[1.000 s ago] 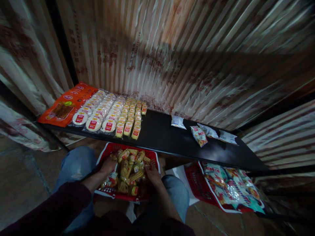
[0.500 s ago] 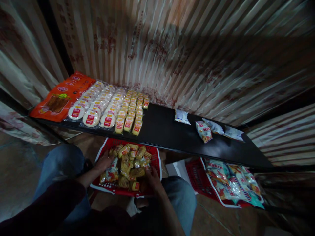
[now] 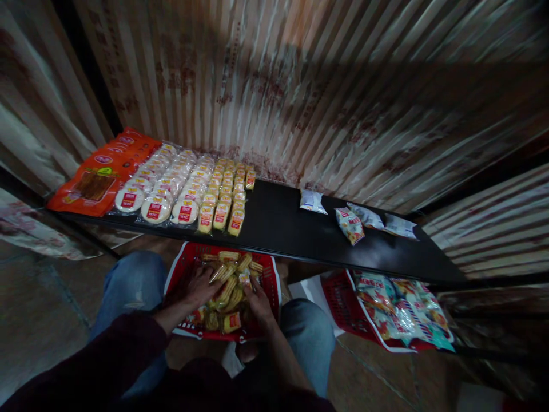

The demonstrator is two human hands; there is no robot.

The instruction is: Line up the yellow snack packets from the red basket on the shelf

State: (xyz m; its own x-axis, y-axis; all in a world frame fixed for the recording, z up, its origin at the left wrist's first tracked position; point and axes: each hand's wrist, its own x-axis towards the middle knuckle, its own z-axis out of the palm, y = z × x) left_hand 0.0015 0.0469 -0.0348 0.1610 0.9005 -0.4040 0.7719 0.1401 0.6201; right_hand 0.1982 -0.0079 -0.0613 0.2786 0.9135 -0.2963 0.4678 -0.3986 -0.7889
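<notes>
At the left of the frame I have an orange bag (image 3: 103,171) lying on a black shelf (image 3: 277,226), with rows of round white packs (image 3: 157,209) just beside it. Below them, at the lower centre-left, sits the red basket (image 3: 185,258), between the two denim knees. My left hand (image 3: 201,287) reaches in over its left part, palm down, fingers loosely spread on the heap; I cannot tell whether they close on anything. Above, on the shelf, stand rows of small yellow packs (image 3: 223,197). The ridged, clear-wrapped packets (image 3: 227,289) I am working among fill the basket's middle, between the hands. On their right my right hand (image 3: 259,302) has its fingertips at a packet with a pale label (image 3: 244,279); contact looks likely, but a firm grasp I cannot confirm.

To handle these well, I would judge light fingertips best: lift by the wrapper ends, never press down through the heap, since the contents look brittle. Keeping both wrists inside the rim should save knocking the shelf edge. Right of centre lie a few loose pouches (image 3: 349,225); at lower right, a second basket (image 3: 343,297) holds larger bags (image 3: 398,309).
</notes>
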